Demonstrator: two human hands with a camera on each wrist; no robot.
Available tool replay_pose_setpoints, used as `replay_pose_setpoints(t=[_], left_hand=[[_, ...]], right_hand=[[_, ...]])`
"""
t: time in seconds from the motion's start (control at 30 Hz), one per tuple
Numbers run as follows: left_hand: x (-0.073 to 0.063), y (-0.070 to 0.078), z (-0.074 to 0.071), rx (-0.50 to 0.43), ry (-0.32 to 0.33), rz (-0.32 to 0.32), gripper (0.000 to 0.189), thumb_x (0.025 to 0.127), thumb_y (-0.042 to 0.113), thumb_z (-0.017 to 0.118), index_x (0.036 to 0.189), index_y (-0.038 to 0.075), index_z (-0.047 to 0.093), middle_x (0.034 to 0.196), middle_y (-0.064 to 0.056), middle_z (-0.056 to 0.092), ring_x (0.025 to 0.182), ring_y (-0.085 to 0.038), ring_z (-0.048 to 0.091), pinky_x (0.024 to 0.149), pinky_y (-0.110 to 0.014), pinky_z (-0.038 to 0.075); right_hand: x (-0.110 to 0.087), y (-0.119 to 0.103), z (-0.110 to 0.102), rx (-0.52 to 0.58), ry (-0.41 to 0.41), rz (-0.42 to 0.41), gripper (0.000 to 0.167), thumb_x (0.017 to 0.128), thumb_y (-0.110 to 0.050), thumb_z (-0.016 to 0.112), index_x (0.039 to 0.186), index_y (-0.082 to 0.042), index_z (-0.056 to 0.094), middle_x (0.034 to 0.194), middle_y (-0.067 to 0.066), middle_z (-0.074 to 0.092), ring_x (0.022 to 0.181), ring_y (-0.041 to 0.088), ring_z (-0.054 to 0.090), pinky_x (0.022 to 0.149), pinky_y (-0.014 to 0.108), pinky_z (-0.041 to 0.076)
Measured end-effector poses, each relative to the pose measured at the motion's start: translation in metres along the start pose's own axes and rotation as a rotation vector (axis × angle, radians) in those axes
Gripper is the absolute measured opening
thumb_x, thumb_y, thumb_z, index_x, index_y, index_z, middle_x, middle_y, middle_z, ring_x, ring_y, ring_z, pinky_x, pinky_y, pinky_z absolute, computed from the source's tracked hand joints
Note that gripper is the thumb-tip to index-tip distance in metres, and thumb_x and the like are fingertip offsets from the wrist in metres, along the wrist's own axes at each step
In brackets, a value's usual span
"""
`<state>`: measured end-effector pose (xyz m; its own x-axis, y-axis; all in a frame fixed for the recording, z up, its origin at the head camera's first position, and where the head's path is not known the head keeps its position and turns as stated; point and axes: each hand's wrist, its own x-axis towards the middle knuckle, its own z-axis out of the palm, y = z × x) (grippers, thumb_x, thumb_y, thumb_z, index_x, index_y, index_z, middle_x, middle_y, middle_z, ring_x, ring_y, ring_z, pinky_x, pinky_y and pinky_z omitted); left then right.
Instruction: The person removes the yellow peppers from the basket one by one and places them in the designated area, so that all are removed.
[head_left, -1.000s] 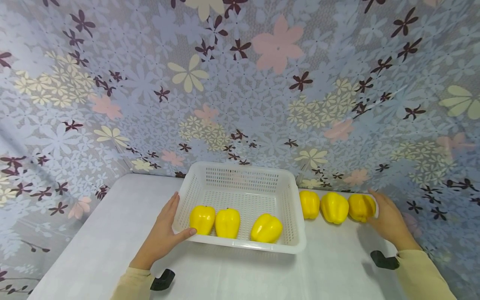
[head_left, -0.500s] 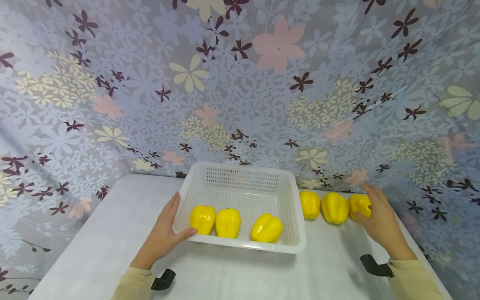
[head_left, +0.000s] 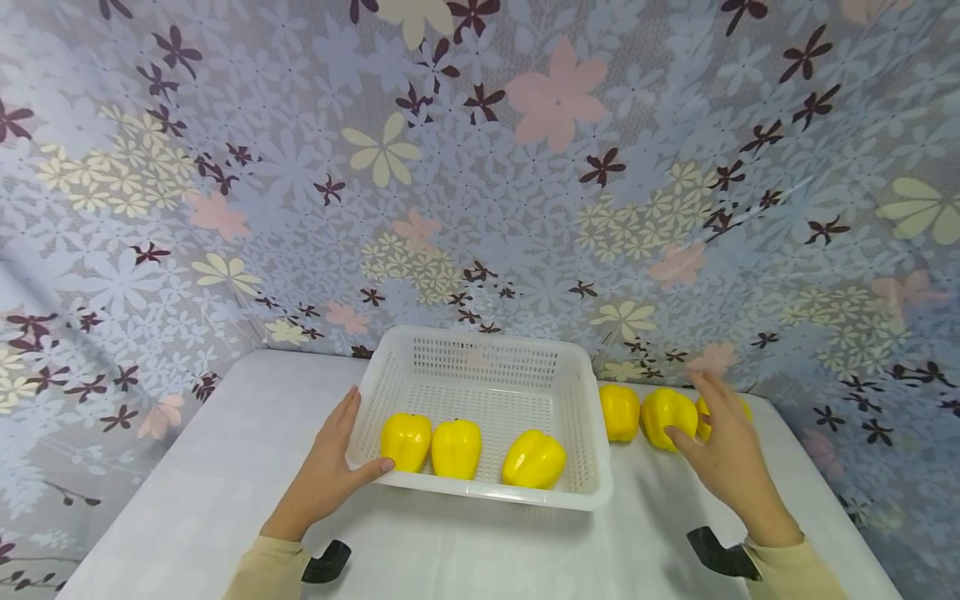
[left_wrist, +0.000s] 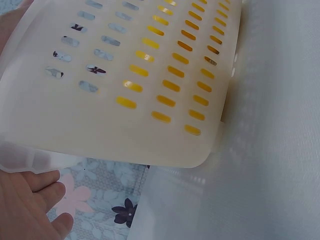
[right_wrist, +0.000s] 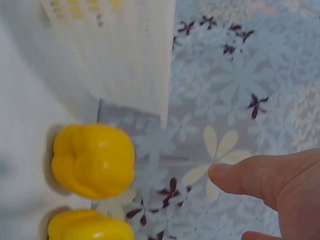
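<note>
A white perforated plastic basket [head_left: 480, 492] stands on the table with three yellow bell peppers [head_left: 456, 448] along its near side. My left hand [head_left: 322, 475] rests at the basket's near-left corner, thumb over the front rim and fingers along the left side. Right of the basket, three more yellow bell peppers line up: one beside the basket [head_left: 619, 412], a middle one [head_left: 667, 417], and an outer one mostly hidden behind my right hand [head_left: 731, 458]. That hand hovers with fingers spread and nothing in its grasp, thumb overlapping the middle pepper in the head view.
A white cloth covers the table [head_left: 187, 492], and its back edge meets a flowered curtain [head_left: 480, 167]. Black wrist mounts [head_left: 326, 562] jut out below both hands. The basket's slotted side wall [left_wrist: 110, 115] fills much of the left wrist view.
My right hand has left the outer pepper and moved left toward the middle one, its fingers spread. The left hand, basket and peppers have stayed in place.
</note>
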<state>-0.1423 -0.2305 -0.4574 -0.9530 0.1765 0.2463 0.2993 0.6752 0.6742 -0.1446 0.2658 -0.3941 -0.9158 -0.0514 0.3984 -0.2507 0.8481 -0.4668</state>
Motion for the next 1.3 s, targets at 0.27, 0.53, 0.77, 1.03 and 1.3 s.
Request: replay_pose_setpoints(t=[0.27,0.53,0.77,1.03,1.3], left_hand=[[-0.001,0.002,0.0,0.003,-0.006,-0.016,0.108,0.084,0.045,0.077,0.159,-0.002,0.016,0.166,-0.022,0.012,0.148,-0.049,0.016,0.114,-0.071,0.018],[-0.001,0.002,0.0,-0.005,-0.009,-0.02,0.108,0.084,0.045,0.078,0.159,-0.002,0.016,0.166,-0.021,0.012,0.149,-0.048,0.016,0.114,-0.071,0.018],[-0.001,0.001,0.0,0.002,-0.001,-0.003,0.107,0.084,0.044,0.078,0.159,-0.002,0.017,0.165,-0.023,0.013,0.148,-0.049,0.017,0.113,-0.071,0.019],[-0.001,-0.001,0.0,0.001,0.001,0.004,0.107,0.084,0.043,0.078,0.158,-0.003,0.017,0.165,-0.023,0.014,0.148,-0.049,0.017,0.113,-0.071,0.019],[-0.002,-0.001,0.0,0.001,0.005,0.013,0.108,0.083,0.044,0.078,0.159,-0.003,0.017,0.165,-0.023,0.014,0.148,-0.049,0.018,0.113,-0.072,0.019]], right_hand=[[-0.009,-0.024,0.004,0.053,0.016,-0.042,0.083,0.082,0.0,0.079,0.152,0.003,0.035,0.152,0.036,0.031,0.128,0.057,0.04,0.085,0.066,0.052],[-0.018,-0.047,0.016,0.11,0.001,-0.065,0.081,0.081,-0.002,0.081,0.151,-0.001,0.04,0.149,0.031,0.038,0.127,0.051,0.045,0.084,0.058,0.056],[-0.023,-0.069,0.028,0.133,-0.036,-0.048,0.079,0.083,-0.007,0.082,0.15,-0.001,0.041,0.15,0.027,0.039,0.127,0.046,0.049,0.087,0.055,0.057],[-0.026,-0.088,0.042,0.164,-0.077,-0.055,0.077,0.084,-0.014,0.083,0.149,-0.005,0.043,0.149,0.021,0.044,0.118,0.039,0.058,0.087,0.051,0.057],[-0.025,-0.104,0.053,0.194,-0.135,-0.048,0.076,0.084,-0.019,0.083,0.15,-0.009,0.044,0.149,0.019,0.046,0.109,0.037,0.064,0.086,0.049,0.058]])
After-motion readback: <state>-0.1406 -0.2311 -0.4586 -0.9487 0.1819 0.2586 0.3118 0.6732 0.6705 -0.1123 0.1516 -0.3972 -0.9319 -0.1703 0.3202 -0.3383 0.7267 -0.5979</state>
